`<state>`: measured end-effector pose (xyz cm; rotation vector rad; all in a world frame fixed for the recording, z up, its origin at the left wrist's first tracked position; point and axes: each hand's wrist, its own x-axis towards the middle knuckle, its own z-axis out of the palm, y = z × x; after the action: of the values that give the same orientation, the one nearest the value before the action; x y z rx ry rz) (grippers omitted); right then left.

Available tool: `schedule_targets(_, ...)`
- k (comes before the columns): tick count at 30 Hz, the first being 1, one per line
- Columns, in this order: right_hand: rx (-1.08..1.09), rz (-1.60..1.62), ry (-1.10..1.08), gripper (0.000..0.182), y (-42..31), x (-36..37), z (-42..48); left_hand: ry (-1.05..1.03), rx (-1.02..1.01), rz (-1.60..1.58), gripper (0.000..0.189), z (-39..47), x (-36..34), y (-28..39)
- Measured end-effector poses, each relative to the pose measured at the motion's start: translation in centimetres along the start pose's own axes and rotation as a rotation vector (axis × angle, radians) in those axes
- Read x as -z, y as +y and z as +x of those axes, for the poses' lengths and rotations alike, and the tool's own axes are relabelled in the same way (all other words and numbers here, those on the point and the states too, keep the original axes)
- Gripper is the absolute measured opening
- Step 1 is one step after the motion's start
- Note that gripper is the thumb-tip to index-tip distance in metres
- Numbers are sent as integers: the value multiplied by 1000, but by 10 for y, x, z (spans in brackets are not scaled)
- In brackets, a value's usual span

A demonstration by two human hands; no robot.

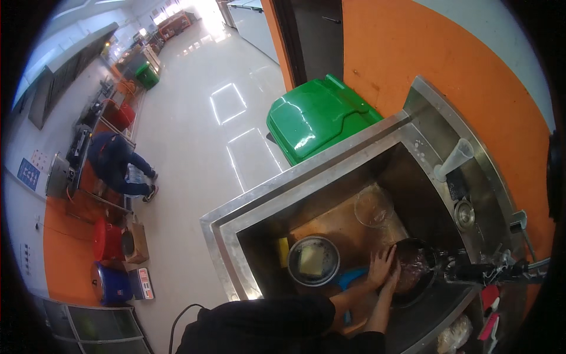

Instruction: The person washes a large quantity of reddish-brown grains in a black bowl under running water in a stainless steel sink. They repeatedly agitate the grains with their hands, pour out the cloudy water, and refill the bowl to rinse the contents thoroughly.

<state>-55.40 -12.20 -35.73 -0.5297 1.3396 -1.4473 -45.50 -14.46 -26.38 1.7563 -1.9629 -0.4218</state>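
My left hand [379, 267] is over the stainless steel sink, its fingers spread at the near side of a dark round vessel [426, 283]. My right hand [392, 279] is close against it and partly over the vessel's rim; its fingers are partly hidden. The vessel seems to hold water and something reddish-brown, hard to make out. A dark tap [468, 272] points at it. Left of my hands sits a round metal bowl [327, 278] with a yellow sponge-like block [311, 261] in it. Behind my hands lies a clear plastic container [373, 207]. A blue item [350, 278] shows beside my left forearm.
The sink's steel rim [309, 172] runs around the basin. A green lidded bin [318, 117] stands beyond it. On the ledge are a clear plastic cup [455, 158] and a metal strainer [464, 214]. Across the floor, a person [116, 161] bends by the counter.
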Motion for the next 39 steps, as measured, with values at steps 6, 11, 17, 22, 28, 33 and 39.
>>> schedule_targets(6, -171, 150, 471, 32, -29, -7, 19, -51, 198, -393, 56, -11, -18, -18)
schedule_targets(11, 242, -1406, 54, 29, -90, -61, -28, 216, 210, -584, 37, -11, -39, -25)
schedule_targets(17, 572, -2308, -116, 34, 4, -25, 37, 146, 176, -603, 29, 0, -31, -15)
schedule_targets(22, -136, -2099, -74, 51, -66, -34, 29, 87, 302, -382, 30, 0, -23, -4)
schedule_targets(28, -584, -1598, 23, 77, -67, -3, -4, -77, 276, -327, 49, -3, -11, -2)
schedule_targets(33, -576, -543, 135, 72, -36, -43, -8, -68, 216, -206, 64, -5, -16, -12)
schedule_targets(39, -217, 300, 98, 49, 24, -5, 33, -75, 179, -110, 69, 0, -14, 0)
